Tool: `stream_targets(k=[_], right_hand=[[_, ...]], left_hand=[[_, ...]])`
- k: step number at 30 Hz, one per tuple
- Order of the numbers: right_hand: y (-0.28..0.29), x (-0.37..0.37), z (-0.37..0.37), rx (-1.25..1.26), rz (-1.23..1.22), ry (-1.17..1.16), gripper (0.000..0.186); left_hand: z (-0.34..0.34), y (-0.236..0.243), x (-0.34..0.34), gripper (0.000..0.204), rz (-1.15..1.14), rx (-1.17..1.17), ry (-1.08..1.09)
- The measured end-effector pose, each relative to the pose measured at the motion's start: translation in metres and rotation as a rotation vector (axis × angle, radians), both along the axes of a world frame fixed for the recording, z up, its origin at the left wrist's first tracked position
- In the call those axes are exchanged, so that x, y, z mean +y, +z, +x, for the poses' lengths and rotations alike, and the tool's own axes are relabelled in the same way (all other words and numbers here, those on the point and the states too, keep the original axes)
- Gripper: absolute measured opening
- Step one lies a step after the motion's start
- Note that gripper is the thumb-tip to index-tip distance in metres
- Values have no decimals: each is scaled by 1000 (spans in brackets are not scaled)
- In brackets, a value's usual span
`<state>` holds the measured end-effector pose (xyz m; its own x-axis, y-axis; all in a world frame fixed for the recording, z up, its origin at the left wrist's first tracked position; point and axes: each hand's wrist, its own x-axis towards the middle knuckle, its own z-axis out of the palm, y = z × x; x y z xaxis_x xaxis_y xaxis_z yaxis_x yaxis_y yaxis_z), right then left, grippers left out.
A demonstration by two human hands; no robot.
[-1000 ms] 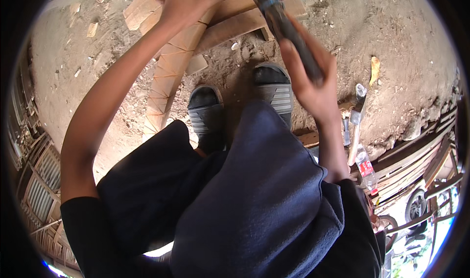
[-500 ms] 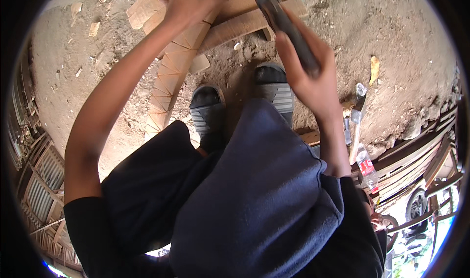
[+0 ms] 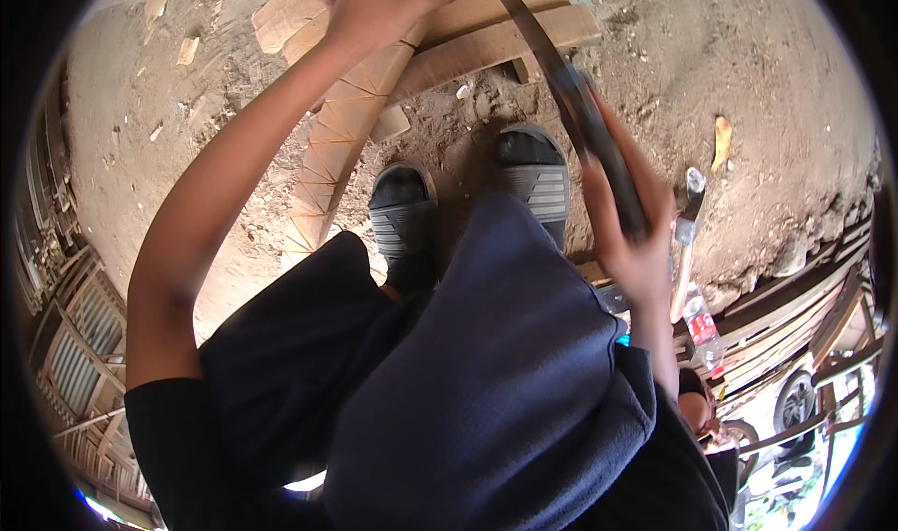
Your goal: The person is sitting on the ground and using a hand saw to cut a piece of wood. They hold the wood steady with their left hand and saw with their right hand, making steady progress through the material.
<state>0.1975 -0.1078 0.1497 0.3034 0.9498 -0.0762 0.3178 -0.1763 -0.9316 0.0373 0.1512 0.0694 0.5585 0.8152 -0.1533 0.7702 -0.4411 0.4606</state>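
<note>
My left hand (image 3: 372, 12) grips a long wooden piece (image 3: 337, 147) near the top, its face marked with crossing diagonal cuts. It rests over stacked boards (image 3: 491, 49). My right hand (image 3: 625, 255) is wrapped round the dark handle (image 3: 608, 147) of a saw-like tool, slightly blurred, whose long narrow blade (image 3: 524, 26) slants up to the upper end of that wood. My two sandaled feet (image 3: 533, 180) stand on the dirt beneath.
At the right lie a hammer-like tool (image 3: 686, 241), a plastic bottle (image 3: 702, 325) and a yellowish scrap (image 3: 721, 143). Piled planks (image 3: 804, 316), a wheel (image 3: 793, 400) and part of another person (image 3: 694, 405) are beyond; slatted panels (image 3: 89, 325) line the left.
My right hand and the tool have moved down and right toward me, showing more blade. My left hand and the wood have shifted slightly right in the picture.
</note>
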Motion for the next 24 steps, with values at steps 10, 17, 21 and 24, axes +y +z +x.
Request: stream_targets(k=[10, 17, 21, 24], right_hand=[[43, -1, 21, 133, -256, -134, 48], [35, -51, 35, -11, -440, -34, 54], [5, -16, 23, 19, -86, 5, 51], [-4, 30, 11, 140, -148, -4, 48]], left_hand=[[-17, -37, 34, 65, 119, 11, 19], [-15, -45, 32, 58, 167, -97, 4], [-19, -49, 47, 64, 83, -27, -164], [-7, -33, 28, 74, 37, 113, 6]])
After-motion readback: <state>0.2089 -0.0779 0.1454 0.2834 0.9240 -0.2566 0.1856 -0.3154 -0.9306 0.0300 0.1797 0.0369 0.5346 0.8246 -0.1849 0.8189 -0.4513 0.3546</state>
